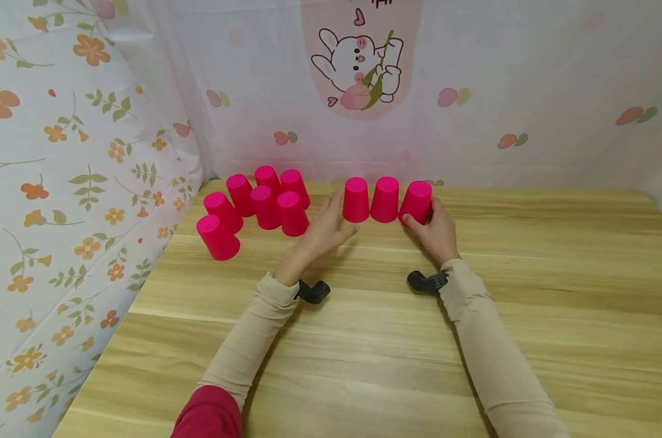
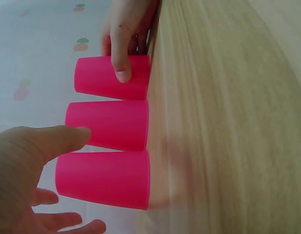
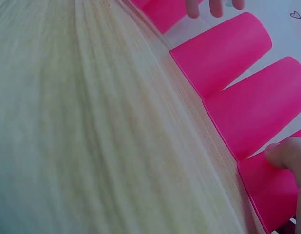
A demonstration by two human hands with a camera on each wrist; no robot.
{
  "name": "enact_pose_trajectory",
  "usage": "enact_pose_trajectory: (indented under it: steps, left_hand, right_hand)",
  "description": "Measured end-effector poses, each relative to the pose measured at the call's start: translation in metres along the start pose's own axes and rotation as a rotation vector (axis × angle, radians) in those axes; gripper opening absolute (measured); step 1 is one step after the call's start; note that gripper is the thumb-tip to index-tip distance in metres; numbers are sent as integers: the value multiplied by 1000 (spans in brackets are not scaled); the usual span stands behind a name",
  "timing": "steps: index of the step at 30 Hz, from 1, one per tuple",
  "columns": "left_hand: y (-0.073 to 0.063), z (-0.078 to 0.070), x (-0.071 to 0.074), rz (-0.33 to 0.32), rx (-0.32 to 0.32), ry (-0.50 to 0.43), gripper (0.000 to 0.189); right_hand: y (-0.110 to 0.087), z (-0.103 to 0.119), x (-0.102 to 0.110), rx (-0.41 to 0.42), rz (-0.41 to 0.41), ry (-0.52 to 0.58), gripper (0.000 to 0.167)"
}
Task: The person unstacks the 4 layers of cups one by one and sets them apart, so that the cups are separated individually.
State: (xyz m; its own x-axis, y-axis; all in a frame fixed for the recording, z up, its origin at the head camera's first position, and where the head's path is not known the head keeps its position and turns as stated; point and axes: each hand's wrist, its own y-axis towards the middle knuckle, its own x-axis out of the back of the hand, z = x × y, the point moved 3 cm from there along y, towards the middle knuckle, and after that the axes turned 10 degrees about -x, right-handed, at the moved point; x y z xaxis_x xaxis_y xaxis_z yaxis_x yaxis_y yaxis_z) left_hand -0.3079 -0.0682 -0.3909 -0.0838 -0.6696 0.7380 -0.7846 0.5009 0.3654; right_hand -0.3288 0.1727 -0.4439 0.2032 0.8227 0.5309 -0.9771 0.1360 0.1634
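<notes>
Standing left of the left hand: seven pink cups point(image 1: 267, 211) in a loose group, each upside down, long axis vertical, narrow base up and wide mouth on the table point(image 1: 363, 340).
Left sleeve point(image 1: 254, 340): beige, with the forearm slanting forward and rightward; a black wrist device point(image 1: 313, 292) sits on its inner side.
Left hand point(image 1: 321, 235): between the group and the row, fingers pointing forward and spread from the thumb, which reaches rightward; it holds nothing, and whether it touches a cup I cannot tell.
Left row cup point(image 1: 355, 202): just right of the left hand, mouth down, long axis vertical.
Middle row cup point(image 1: 385, 202): between the hands, mouth down and upright too, its rim close beside both neighbours.
Right row cup point(image 1: 416, 199): in the right hand's grip, base up, mouth down on the table.
Right hand point(image 1: 437, 231): thumb on the cup's near side, fingers round its right side.
Right sleeve point(image 1: 495, 347): beige, forearm slanting forward and leftward.
</notes>
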Motion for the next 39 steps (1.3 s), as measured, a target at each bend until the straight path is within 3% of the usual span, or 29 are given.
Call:
enact_pose_trajectory:
  steps: [5,9,15,18,22,28,33,39]
  left_hand:
    - [4,5,-9,18,-67,-146,95]
    - [2,9,-14,35,-8,-196,96]
    - [-1,10,-18,14,92,-173,94]
    - [1,14,-23,-25,162,-167,92]
    - [8,20,-34,-135,237,-223,83]
    - [14,30,-44,-278,296,-298,71]
    - [15,36,-43,-348,275,-302,67]
    - [17,36,-39,-382,203,-222,68]
  right_hand:
    - [0,-1,1,12,-5,3,53]
    - [0,-2,1,9,-6,4,53]
    - [0,-4,0,1,2,1,55]
    - [0,-4,1,-10,7,0,55]
    - [0,-5,2,-15,-1,-4,55]
    - [-2,-4,-1,-13,9,5,53]
    - [0,-3,-2,-11,-1,4,53]
    - [2,-2,-2,-8,2,3,53]
